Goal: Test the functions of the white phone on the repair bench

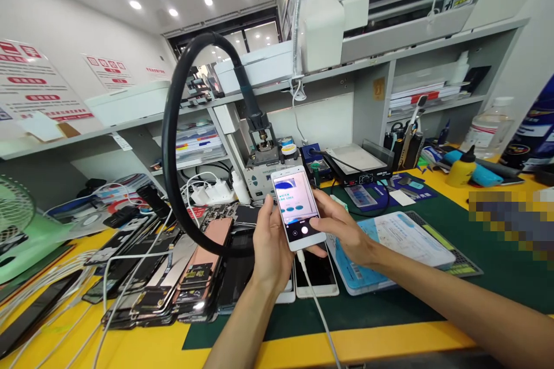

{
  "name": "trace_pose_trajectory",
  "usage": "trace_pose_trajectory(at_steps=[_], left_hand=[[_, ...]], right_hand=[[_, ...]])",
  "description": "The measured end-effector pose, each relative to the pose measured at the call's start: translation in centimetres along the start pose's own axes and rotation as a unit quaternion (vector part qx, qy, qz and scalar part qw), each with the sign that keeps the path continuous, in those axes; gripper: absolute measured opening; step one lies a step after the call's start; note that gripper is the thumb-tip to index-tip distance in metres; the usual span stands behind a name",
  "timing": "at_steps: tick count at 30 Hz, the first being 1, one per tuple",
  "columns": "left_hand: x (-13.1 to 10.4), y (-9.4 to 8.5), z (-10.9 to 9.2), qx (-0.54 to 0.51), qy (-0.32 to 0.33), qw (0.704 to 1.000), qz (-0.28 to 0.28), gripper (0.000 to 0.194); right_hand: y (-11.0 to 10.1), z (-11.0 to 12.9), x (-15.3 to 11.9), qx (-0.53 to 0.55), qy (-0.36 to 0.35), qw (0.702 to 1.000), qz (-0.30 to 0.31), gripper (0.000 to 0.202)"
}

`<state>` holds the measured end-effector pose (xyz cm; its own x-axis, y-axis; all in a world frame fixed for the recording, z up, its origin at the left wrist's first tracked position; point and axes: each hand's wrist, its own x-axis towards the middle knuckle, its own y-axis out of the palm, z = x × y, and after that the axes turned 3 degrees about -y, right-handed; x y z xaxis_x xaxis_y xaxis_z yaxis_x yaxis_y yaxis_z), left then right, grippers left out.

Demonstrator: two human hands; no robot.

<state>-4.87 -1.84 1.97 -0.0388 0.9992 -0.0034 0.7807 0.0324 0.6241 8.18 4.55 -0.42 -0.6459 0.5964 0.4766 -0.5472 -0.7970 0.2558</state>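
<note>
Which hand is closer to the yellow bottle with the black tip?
The right hand, at the right side of the white phone, left of the yellow bottle. The left hand, at the phone's left side, is farther left.

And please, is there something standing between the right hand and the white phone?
Nothing visible. The right hand reaches over the lower screen of the white phone, which the left hand holds. The white cable hangs below, not between them.

My left hand [273, 248] is hiding most of a white-edged device [285, 298]; the phone [299, 207] I am holding is partly covering my fingers [319, 250]. The left edge is cropping a green fan [26, 248], and blocky pixels are blurring a dark item [517, 220].
</note>
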Motion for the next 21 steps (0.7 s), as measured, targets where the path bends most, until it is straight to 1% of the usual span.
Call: trace_pose_trajectory(at_steps=[3, 6, 8, 11, 13, 16, 21], left_hand=[[0.3, -0.2, 0.0, -0.012, -0.019, 1.0, 0.005, 0.059], [0.6, -0.4, -0.1, -0.026, -0.041, 0.999, 0.0, 0.058], [0.8, -0.4, -0.1, -0.041, -0.055, 0.998, 0.01, 0.057], [1.0, -0.6, 0.0, -0.067, -0.085, 0.994, 0.02, 0.059], [1.2, -0.9, 0.1, -0.082, -0.1, 0.991, 0.03, 0.061], [1.4, -1.3, 0.3, -0.09, -0.123, 0.987, 0.043, 0.063], [1.8, -1.7, 0.3, -0.09, -0.151, 0.983, 0.057, 0.064]], right_hand=[[0.0, 0.2, 0.0, -0.011, 0.011, 1.0, -0.021, 0.046], [0.0, 0.7, 0.1, -0.051, 0.017, 0.996, -0.067, 0.048], [0.0, 1.0, 0.2, -0.06, 0.033, 0.995, -0.078, 0.05], [-0.2, 1.1, 0.5, -0.036, 0.067, 0.993, -0.085, 0.054], [-0.3, 1.0, 0.7, -0.013, 0.102, 0.99, -0.098, 0.055], [-0.4, 1.2, 0.8, 0.002, 0.145, 0.985, -0.095, 0.058], [-0.4, 1.9, 0.9, -0.003, 0.174, 0.981, -0.088, 0.054]])
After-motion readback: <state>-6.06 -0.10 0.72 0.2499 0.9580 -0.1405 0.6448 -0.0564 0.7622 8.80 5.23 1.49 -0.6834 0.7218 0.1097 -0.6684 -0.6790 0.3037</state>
